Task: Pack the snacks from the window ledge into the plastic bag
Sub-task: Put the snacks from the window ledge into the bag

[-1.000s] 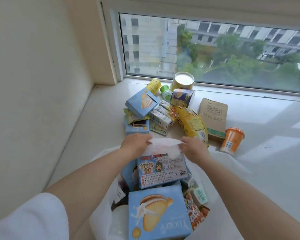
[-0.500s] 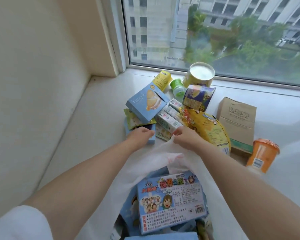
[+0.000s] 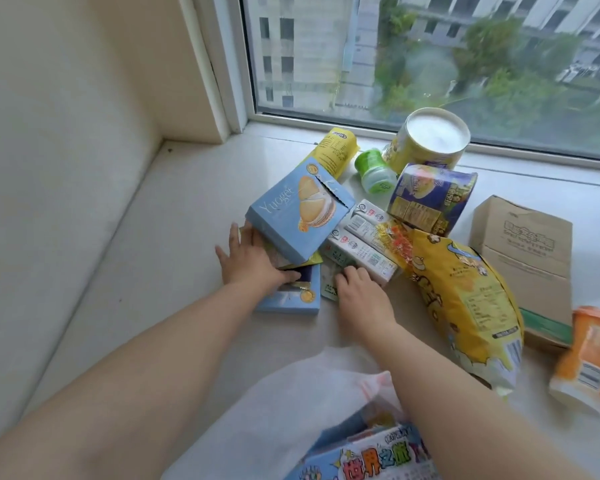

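Near the ledge's left corner, the left hand [image 3: 248, 263] lies flat with its fingers [image 3: 234, 237] spread and straight, pressing the low blue box [image 3: 288, 299] under the tilted Yuoget box [image 3: 298, 209]. Just right of it, the right hand [image 3: 359, 292] curls its fingers onto the small white cartons [image 3: 361, 252], whose long axis runs toward the window; whether it grips one I cannot tell. The cartons seem the likelier pick. The plastic bag [image 3: 291, 410] waits at the near edge.

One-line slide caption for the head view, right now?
Both hands reach into the snack pile on the ledge, bag part-filled below.
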`<state>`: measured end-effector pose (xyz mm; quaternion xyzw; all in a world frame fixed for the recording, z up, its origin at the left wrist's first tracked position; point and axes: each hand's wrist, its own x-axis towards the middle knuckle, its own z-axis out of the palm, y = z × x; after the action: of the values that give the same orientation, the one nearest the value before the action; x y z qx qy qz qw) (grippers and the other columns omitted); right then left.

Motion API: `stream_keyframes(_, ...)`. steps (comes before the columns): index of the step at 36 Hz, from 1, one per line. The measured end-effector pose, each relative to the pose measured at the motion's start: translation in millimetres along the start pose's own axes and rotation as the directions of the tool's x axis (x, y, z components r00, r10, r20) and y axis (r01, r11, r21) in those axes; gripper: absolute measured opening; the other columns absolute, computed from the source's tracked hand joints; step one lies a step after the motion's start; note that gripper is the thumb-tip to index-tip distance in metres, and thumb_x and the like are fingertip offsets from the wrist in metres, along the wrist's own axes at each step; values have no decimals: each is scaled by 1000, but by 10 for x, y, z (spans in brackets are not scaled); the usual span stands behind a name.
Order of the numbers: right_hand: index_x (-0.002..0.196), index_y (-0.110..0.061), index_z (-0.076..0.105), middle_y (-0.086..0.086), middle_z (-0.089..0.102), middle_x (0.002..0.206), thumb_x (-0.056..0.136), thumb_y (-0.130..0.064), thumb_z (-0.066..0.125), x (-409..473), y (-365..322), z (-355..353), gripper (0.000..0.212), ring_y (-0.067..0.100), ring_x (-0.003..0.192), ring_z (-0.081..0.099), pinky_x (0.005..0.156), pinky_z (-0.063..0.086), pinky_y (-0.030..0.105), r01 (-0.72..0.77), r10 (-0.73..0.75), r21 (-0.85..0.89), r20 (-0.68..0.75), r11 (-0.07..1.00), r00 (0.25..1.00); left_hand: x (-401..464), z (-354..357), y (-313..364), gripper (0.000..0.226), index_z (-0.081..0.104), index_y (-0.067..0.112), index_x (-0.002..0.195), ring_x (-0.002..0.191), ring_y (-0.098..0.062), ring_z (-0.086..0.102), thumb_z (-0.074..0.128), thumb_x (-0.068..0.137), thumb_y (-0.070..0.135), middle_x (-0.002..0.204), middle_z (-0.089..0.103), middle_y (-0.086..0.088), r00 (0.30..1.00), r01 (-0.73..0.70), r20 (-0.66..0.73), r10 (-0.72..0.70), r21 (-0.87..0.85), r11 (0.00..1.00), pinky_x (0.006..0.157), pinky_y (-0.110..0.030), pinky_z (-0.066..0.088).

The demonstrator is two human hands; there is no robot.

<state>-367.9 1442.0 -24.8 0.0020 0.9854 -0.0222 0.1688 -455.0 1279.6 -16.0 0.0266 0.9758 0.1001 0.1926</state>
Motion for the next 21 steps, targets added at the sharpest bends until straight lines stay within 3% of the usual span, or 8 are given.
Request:
stream_keyframes(5, 120, -3, 49, 13, 43, 121, 94, -2, 33, 72, -88, 4, 31, 27, 113, 41, 85, 43, 31, -40, 39, -21, -27, 999, 999, 32, -92, -1, 111, 23, 19, 143, 138, -25, 19, 65, 59, 77, 141, 28, -3, 998, -63, -21, 65, 106, 992, 116, -53, 8)
stream_keyframes(11, 115, -3, 60, 11, 50, 116, 91, -1, 39, -29, -30, -48, 32, 26, 110, 46, 86, 44, 32, -70, 70, 9, 2, 998, 998, -238, 99, 5, 98, 31, 20, 141, 137, -23, 21, 48, 66, 82, 143, 32, -3, 987, -141, -51, 150, 146, 979, 117, -50, 6)
stream_keyframes(14, 114, -8, 63, 8, 52, 115, 91, -4, 43, -148, 40, -77, 31, 25, 108, 47, 86, 41, 31, -64, 64, -15, 34, 998, 997, -377, 146, 58, 86, 32, 17, 142, 138, -22, 20, 30, 80, 77, 144, 34, -3, 986, -145, -64, 155, 135, 980, 118, -45, 0)
stream_keyframes(18, 115, -19, 63, 1, 56, 115, 91, -12, 45, -328, 137, -68, 31, 23, 110, 46, 84, 36, 31, -54, 57, -47, 70, 997, 996, -485, 173, 134, 56, 44, 13, 131, 129, -26, 32, 28, 95, 52, 135, 44, -8, 984, -149, -78, 158, 109, 983, 113, -38, 20)
stream_keyframes(21, 120, -24, 61, -2, 56, 119, 93, -9, 43, -456, 210, -107, 35, 21, 117, 44, 87, 35, 32, -69, 68, 14, 103, 997, 992, -531, 133, 221, 51, 49, 12, 124, 121, -26, 41, 39, 93, 51, 128, 50, -9, 988, -149, -31, 154, 113, 982, 101, -34, 31)
